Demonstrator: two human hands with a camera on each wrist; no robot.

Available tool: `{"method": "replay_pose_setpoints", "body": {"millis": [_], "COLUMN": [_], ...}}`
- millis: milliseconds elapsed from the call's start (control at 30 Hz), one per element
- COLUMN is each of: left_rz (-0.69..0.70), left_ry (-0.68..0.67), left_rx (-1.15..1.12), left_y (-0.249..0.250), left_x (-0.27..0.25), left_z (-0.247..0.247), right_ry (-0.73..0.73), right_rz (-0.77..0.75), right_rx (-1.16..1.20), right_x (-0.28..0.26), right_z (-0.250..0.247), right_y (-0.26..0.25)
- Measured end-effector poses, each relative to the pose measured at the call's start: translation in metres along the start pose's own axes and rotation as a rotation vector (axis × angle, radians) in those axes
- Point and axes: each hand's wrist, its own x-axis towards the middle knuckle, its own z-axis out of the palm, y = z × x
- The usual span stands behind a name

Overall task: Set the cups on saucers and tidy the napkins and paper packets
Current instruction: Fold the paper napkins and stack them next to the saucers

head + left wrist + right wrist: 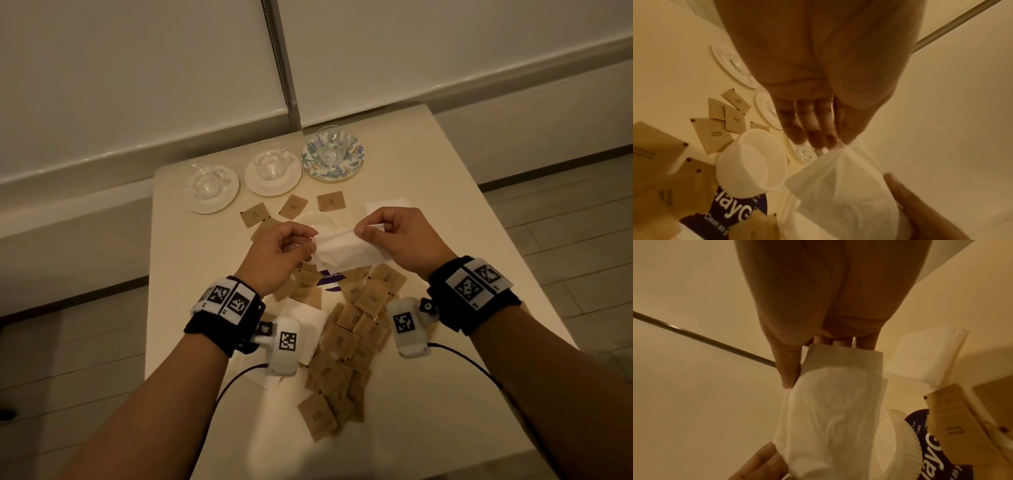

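I hold a white napkin stretched between both hands above the table's middle. My left hand pinches its left end. My right hand pinches its right end between thumb and fingers. At the back, three glass cups stand on saucers: a white saucer at the left, a white saucer in the middle and a floral saucer at the right. Brown paper packets lie scattered, mostly under my wrists, with a few packets near the saucers.
A white ribbed bowl sits under my hands by a purple label. A stack of napkins lies beyond my right hand. More napkins lie below my left wrist. The small table stands against a pale wall.
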Motion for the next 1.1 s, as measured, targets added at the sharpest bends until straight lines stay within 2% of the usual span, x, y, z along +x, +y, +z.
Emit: {"method": "replay_pose_setpoints", "body": {"millis": [67,100,233,433,600,833,933,1033,1100], "left_rz": [-0.021,-0.045,-0.112,-0.085,-0.077,-0.037,-0.047,-0.054,-0.038], "left_ry": [0.147,0.173,0.113,0.259,0.157,0.177,0.149,0.121,0.093], "left_rx": [0.056,0.055,0.049,0.066,-0.006,-0.052,-0.094,-0.119,-0.107], "left_y": [-0.002,-0.003,-0.008,-0.012,-0.003,-0.001,0.001,0.003,0.005], "left_x": [-0.004,-0.007,-0.016,-0.016,-0.017,-0.02,-0.021,-0.021,-0.021], "left_z": [0.008,0.012,0.032,0.032,0.038,0.036,0.032,0.028,0.027], "right_ry": [0.029,0.044,0.055,0.072,0.064,0.093,0.194,0.072,-0.016], "right_rz": [-0.005,-0.014,-0.031,-0.035,-0.046,-0.015,0.109,0.273,0.301], "right_rx": [0.031,0.043,0.063,0.086,0.104,0.077,-0.066,-0.073,-0.008], "right_x": [-0.001,-0.002,-0.004,-0.008,-0.009,-0.013,-0.014,-0.017,-0.021], "right_z": [0.003,0.004,0.008,0.004,0.004,0.001,0.002,0.003,0.006], "right_y": [0.0,0.0,0.001,0.005,0.006,0.017,0.021,0.022,0.021]}}
